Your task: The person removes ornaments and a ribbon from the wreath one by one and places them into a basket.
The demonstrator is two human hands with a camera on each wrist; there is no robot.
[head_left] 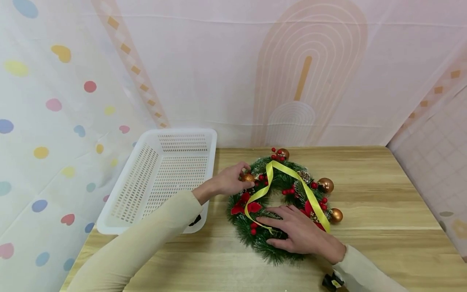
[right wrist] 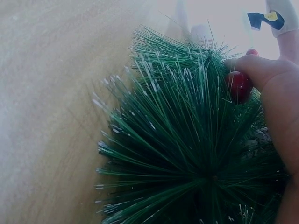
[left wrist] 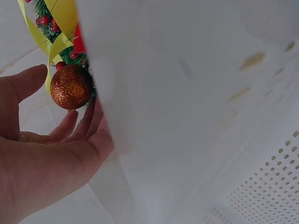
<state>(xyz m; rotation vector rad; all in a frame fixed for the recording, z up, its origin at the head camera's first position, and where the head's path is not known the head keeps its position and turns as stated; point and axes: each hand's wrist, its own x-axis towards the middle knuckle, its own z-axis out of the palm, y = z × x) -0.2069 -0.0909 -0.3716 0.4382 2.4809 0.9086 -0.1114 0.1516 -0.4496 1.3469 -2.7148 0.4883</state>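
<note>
A green Christmas wreath (head_left: 248, 231) lies flat on the table, trimmed with red berries, red flowers and copper baubles. A yellow ribbon (head_left: 288, 169) is draped loosely over it. At the wreath's left side, my left hand (head_left: 230, 181) surrounds a glittery copper bauble (left wrist: 71, 87). In the left wrist view its thumb stands apart from the bauble, and its curved fingers lie just below. My right hand (head_left: 299, 231) rests over the wreath's lower right part with fingers spread. Its thumb is beside a red berry (right wrist: 239, 87) in the right wrist view.
Left of the wreath stands a white perforated plastic basket (head_left: 213, 158), its wall close to my left forearm. More copper baubles (head_left: 326, 185) stick out from the wreath's right edge. Behind the wooden table (head_left: 379, 194) hangs a patterned cloth backdrop (head_left: 219, 73).
</note>
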